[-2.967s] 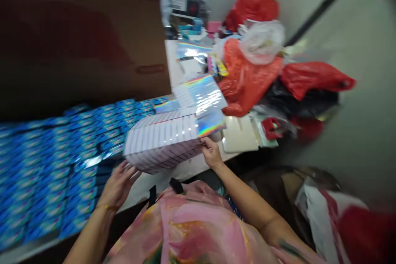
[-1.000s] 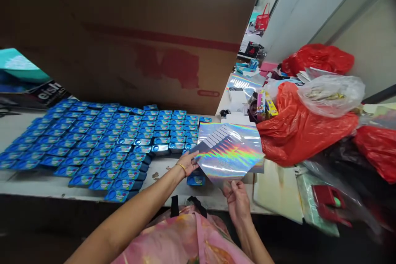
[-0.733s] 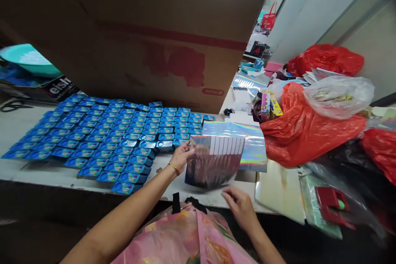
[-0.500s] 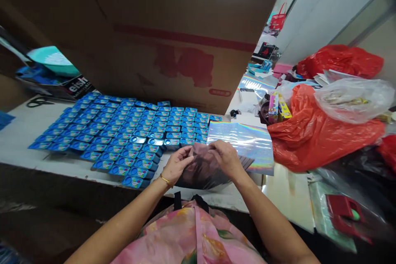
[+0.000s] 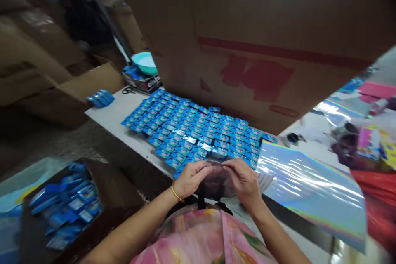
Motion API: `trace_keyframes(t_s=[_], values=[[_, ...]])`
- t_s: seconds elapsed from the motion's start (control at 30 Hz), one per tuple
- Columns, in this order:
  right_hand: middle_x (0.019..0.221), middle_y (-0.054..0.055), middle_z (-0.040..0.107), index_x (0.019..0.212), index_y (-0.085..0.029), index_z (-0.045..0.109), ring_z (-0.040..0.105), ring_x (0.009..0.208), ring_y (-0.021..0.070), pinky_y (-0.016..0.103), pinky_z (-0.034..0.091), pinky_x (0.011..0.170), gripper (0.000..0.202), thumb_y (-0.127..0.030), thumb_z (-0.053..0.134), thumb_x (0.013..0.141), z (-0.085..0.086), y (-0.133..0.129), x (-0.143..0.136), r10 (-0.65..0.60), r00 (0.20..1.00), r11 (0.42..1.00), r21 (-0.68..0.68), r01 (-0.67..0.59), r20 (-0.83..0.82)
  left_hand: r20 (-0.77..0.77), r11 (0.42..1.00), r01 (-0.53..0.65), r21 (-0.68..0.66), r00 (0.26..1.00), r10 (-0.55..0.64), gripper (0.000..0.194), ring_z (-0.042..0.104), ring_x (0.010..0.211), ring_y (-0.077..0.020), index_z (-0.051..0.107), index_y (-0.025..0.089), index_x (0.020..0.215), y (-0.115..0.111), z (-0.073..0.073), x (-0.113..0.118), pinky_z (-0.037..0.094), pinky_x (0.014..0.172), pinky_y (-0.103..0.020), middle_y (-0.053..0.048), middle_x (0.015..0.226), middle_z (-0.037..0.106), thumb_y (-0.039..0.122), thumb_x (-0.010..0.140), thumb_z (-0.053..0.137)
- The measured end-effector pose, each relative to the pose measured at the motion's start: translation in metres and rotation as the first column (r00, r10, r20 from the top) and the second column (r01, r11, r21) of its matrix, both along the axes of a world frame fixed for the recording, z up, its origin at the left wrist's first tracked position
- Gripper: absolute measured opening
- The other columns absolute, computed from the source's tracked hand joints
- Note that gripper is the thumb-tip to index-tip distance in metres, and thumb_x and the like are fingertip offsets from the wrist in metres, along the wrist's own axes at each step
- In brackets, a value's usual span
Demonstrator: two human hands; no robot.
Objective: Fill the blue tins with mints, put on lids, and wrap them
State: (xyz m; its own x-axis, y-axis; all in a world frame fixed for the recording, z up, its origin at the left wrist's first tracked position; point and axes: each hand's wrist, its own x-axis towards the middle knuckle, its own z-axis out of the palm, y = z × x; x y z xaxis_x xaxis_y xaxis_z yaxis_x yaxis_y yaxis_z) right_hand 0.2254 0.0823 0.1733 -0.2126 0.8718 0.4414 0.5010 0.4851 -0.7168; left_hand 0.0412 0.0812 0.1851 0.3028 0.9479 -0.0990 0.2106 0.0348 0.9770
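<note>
- Head view: the left hand (image 5: 189, 178) and the right hand (image 5: 244, 179) are close together at the near edge of the white table (image 5: 119, 111), both pinching the top edge of a dark, shiny sheet (image 5: 216, 182) held upright between them, fingers clamped on it
- Just beyond the hands lie rows of small blue boxes (image 5: 188, 132), packed edge to edge; behind them stands a big cardboard box (image 5: 262, 41)
- To the right, a holographic sheet (image 5: 312, 189) lies flat and overhangs the near table edge; more blue boxes fill a carton on the floor (image 5: 62, 206) at the near left
- Risk, as I judge it: the thin sheet could crease or slip if the pinch is uneven, and the overhanging holographic sheet could slide off if an elbow brushes it; a low sweep of the hands could knock the nearest blue boxes out of line
- Against half a second ago: the camera has swung left, showing the floor carton and losing the red bags; both hands remain on the dark sheet, now nearer the body
</note>
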Motion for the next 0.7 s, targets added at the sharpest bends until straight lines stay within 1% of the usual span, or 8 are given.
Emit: trace_keyframes(t_s=[0.07,0.17,0.3,0.37,0.43,0.5,0.57,0.7], values=[[0.081,0.003,0.061,0.088,-0.023,0.061,0.056,0.078,0.0166,0.031,0.043,0.071,0.015,-0.021,0.047,0.082,0.002,0.023,-0.037,0.041,0.999,0.998,0.038,-0.042,0.009,0.052,0.994,-0.101,-0.034,0.993,0.103,0.028,0.050,0.058,-0.0116,0.064,0.014,0.071,0.010,-0.002,-0.036,0.038,0.056,-0.023,-0.001,0.063,0.059,0.036,0.078,0.049],[0.085,0.003,0.062,0.096,-0.024,0.061,0.055,0.082,0.0172,0.033,0.043,0.075,0.019,-0.024,0.048,0.082,0.000,0.057,-0.108,0.055,0.995,0.993,0.102,-0.062,0.078,0.194,0.965,-0.226,-0.130,0.949,0.248,0.026,0.052,0.058,-0.0115,0.064,0.013,0.075,0.029,-0.011,-0.102,0.039,0.056,-0.023,-0.001,0.065,0.061,0.037,0.076,0.053],[0.094,0.004,0.060,0.110,-0.026,0.056,0.054,0.088,0.0167,0.032,0.045,0.077,0.028,-0.023,0.045,0.084,-0.007,0.097,-0.209,0.075,0.982,0.984,0.149,-0.101,0.176,0.403,0.941,-0.214,-0.261,0.862,0.308,0.025,0.056,0.061,-0.0129,0.063,0.013,0.081,0.060,-0.020,-0.191,0.043,0.061,-0.026,-0.003,0.069,0.064,0.036,0.076,0.054],[0.100,0.005,0.058,0.115,-0.026,0.052,0.052,0.094,0.0170,0.033,0.044,0.081,0.032,-0.023,0.043,0.085,-0.008,0.111,-0.254,0.074,0.974,0.981,0.160,-0.109,0.212,0.445,0.936,-0.193,-0.294,0.839,0.313,0.024,0.057,0.060,-0.0126,0.063,0.013,0.082,0.074,-0.020,-0.230,0.043,0.061,-0.027,-0.003,0.070,0.064,0.035,0.075,0.055],[0.105,0.006,0.057,0.118,-0.025,0.049,0.051,0.098,0.0173,0.036,0.041,0.089,0.034,-0.022,0.041,0.085,-0.006,0.121,-0.292,0.079,0.966,0.977,0.174,-0.124,0.247,0.460,0.935,-0.196,-0.295,0.829,0.319,0.025,0.058,0.064,-0.0137,0.063,0.012,0.085,0.085,-0.018,-0.263,0.044,0.065,-0.028,-0.004,0.075,0.066,0.034,0.074,0.057],[0.106,0.006,0.056,0.119,-0.024,0.048,0.050,0.100,0.0175,0.040,0.037,0.096,0.034,-0.021,0.040,0.086,-0.003,0.128,-0.322,0.076,0.957,0.972,0.193,-0.134,0.281,0.472,0.936,-0.211,-0.280,0.819,0.326,0.029,0.060,0.074,-0.0165,0.063,0.012,0.091,0.093,-0.016,-0.288,0.044,0.073,-0.031,-0.006,0.083,0.066,0.034,0.075,0.056],[0.108,0.007,0.056,0.119,-0.022,0.047,0.050,0.103,0.0180,0.042,0.034,0.099,0.034,-0.021,0.040,0.086,-0.003,0.134,-0.343,0.064,0.949,0.965,0.223,-0.138,0.310,0.487,0.937,-0.239,-0.256,0.805,0.338,0.032,0.059,0.084,-0.0192,0.063,0.011,0.096,0.099,-0.015,-0.306,0.043,0.080,-0.034,-0.009,0.090,0.066,0.034,0.075,0.056],[0.118,0.010,0.052,0.123,-0.018,0.044,0.042,0.114,0.0213,0.045,0.035,0.099,0.038,-0.019,0.040,0.086,-0.013,0.145,-0.363,0.074,0.927,0.931,0.307,-0.196,0.367,0.527,0.928,-0.259,-0.269,0.767,0.367,0.035,0.059,0.088,-0.0214,0.062,0.011,0.099,0.107,-0.021,-0.324,0.042,0.083,-0.038,-0.011,0.096,0.065,0.035,0.075,0.056]])
